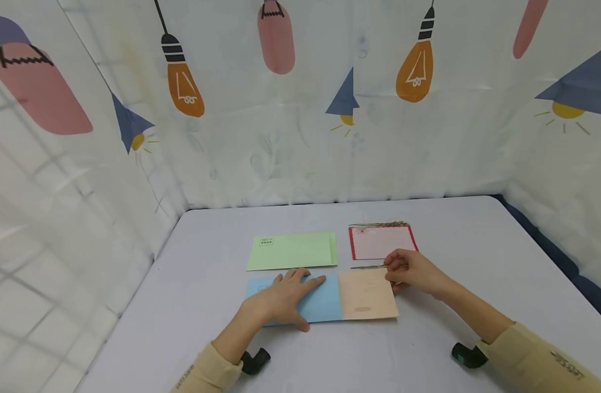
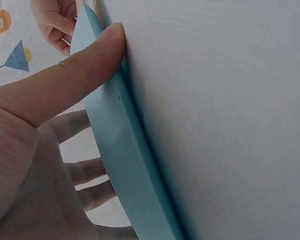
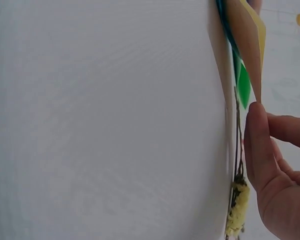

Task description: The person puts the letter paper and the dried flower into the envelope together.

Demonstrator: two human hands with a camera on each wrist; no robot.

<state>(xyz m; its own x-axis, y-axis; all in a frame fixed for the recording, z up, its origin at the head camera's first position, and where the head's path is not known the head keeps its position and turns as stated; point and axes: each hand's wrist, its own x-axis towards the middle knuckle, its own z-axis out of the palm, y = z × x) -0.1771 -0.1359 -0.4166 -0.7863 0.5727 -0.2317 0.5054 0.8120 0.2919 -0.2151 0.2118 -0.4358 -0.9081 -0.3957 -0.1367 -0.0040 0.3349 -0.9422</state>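
A light blue envelope (image 1: 322, 305) lies on the table near me, and a peach card (image 1: 366, 295) sticks out of its right end. My left hand (image 1: 285, 297) presses flat on the envelope's left part. The left wrist view shows its thumb (image 2: 70, 80) on the blue envelope's (image 2: 120, 150) edge. My right hand (image 1: 410, 271) pinches the peach card's far right corner, next to a thin dried sprig (image 1: 368, 267). In the right wrist view the right hand's fingers (image 3: 262, 150) touch the lifted peach card (image 3: 245, 40) beside the sprig (image 3: 236, 200).
A green envelope (image 1: 292, 250) and a red-bordered card (image 1: 381, 242) lie further back on the grey table (image 1: 207, 338). Curtains printed with light bulbs (image 1: 300, 109) close off the back and sides. The table's right edge (image 1: 551, 245) is dark blue.
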